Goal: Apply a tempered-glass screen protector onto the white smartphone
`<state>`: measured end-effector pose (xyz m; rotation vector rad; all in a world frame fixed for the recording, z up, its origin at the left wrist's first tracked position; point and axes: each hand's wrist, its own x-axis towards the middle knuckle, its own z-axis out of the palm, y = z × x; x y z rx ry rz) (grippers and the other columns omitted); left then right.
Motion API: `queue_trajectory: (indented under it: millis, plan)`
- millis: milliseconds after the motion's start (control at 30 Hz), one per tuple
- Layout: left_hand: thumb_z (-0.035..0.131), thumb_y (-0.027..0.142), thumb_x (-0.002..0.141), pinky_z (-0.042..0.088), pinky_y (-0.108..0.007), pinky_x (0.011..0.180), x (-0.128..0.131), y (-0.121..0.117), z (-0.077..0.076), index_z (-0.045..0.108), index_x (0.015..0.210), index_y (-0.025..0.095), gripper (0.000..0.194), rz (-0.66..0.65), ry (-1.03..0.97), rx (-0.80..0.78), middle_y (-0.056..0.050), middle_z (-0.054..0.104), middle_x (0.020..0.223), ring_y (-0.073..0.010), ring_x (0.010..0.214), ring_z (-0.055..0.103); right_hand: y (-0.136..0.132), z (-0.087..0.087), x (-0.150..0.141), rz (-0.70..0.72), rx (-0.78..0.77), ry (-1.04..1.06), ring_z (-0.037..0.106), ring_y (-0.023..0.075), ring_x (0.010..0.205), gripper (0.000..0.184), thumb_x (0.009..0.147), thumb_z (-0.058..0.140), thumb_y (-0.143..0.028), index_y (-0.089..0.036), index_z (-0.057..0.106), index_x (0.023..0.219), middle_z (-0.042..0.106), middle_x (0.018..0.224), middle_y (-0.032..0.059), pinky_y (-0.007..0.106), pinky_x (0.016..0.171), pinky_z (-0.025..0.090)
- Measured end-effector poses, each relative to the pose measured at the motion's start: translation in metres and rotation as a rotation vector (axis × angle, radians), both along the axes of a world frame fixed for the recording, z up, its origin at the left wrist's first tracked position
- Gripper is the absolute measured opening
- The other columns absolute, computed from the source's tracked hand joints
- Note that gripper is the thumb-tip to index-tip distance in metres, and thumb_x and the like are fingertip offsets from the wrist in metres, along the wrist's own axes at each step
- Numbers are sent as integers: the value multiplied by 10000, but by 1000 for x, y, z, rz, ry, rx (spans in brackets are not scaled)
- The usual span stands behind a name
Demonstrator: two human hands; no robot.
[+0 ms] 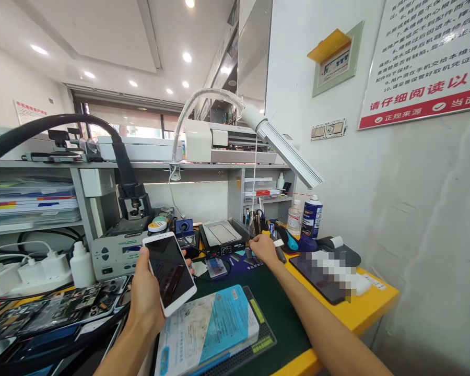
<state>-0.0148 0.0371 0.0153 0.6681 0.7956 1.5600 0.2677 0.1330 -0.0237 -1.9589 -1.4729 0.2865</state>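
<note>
White phone — one — in left fingers

"See any way through over that tabletop?"
"From here, a bare strip of green mat between the blue-and-white box and the right forearm"
"And farther back?"
"Tighter: the black unit and spray can stand there, the lamp overhangs, and the left hand with its phone blocks the left"

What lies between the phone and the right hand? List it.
In the head view, the stretch between the phone and the right hand shows a small white piece, a clear packet and, farther back, a white-topped black box.
</note>
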Motion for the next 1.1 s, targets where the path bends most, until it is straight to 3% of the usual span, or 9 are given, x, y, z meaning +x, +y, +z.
queue_trajectory:
  millis: [333,600,867,1100]
  plan:
    - [317,425,1016,633,-405,544,1,-4,1,577,1386,122,544,-26,33,-15,-135,790,801,-288,600,753,1,-9,-7,-44,16,-10,647,235,1044,324,969,619,-343,-141,615,1223,630,1225,112,428,886,558]
    - [297,465,1018,634,-413,554,4,-4,4,640,1296,102,571,25,56,-27,-151,795,846,-277,597,755,9,-15,-9,-30,-15,54,647,235,1047,335,967,624,-339,-147,606,1241,624,1235,113,428,882,560]
    - [329,422,1019,641,-403,588,5,-5,5,681,1254,111,525,-1,15,-41,-133,784,772,-280,641,764,21,-10,-3,7,-13,249,648,228,1035,321,978,605,-343,-160,605,1242,625,1238,106,427,877,563]
    - [327,426,1015,640,-403,578,4,-1,2,679,1259,136,518,0,18,-53,-129,793,814,-278,636,765,31,-18,1,84,-60,406,653,228,1023,339,975,610,-339,-157,591,1260,625,1232,103,426,861,569]
